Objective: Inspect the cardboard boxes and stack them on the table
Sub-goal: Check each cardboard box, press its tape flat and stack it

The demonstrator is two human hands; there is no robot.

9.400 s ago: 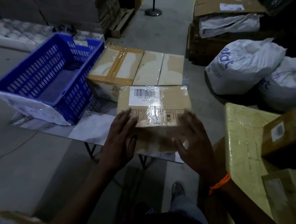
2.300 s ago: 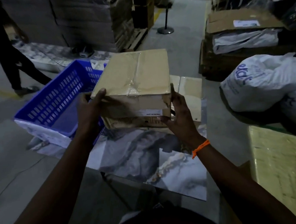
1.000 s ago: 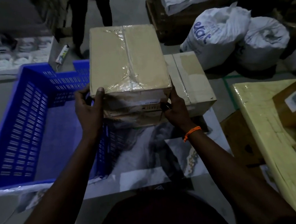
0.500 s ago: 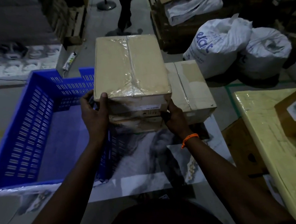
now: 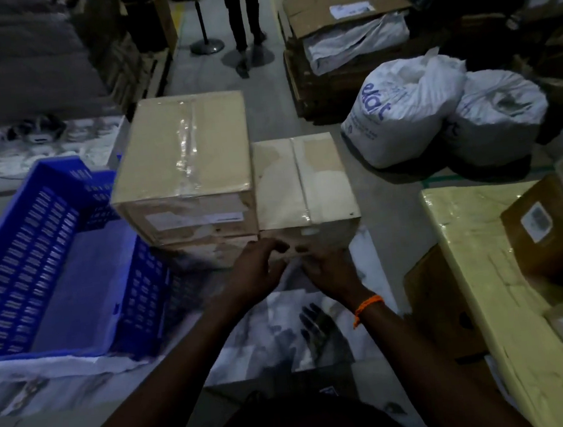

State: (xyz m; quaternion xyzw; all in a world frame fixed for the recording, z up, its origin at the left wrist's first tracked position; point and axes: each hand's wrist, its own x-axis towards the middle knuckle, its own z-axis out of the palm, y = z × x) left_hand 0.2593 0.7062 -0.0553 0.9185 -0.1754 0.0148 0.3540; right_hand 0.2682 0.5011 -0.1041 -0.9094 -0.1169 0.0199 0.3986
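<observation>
Head view: the taped cardboard box (image 5: 185,160) sits atop a second box (image 5: 208,253) on the worktop (image 5: 284,333), touching a lower box (image 5: 304,180). The left hand (image 5: 260,270) and right hand (image 5: 328,270) hover loosely curled, empty. The box looks stiff and tape-slick, so grip opposite side edges.

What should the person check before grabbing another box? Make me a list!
1. Top box sits flat on the lower box: ok.
2. Left hand holds nothing: ok.
3. Right hand holds nothing: ok.
4. Neighbour box stands right beside the stack: ok.
5. Lower box has no damage: cannot tell, too dark.
6. Bare table in front, beside the blue crate: ok.
</observation>
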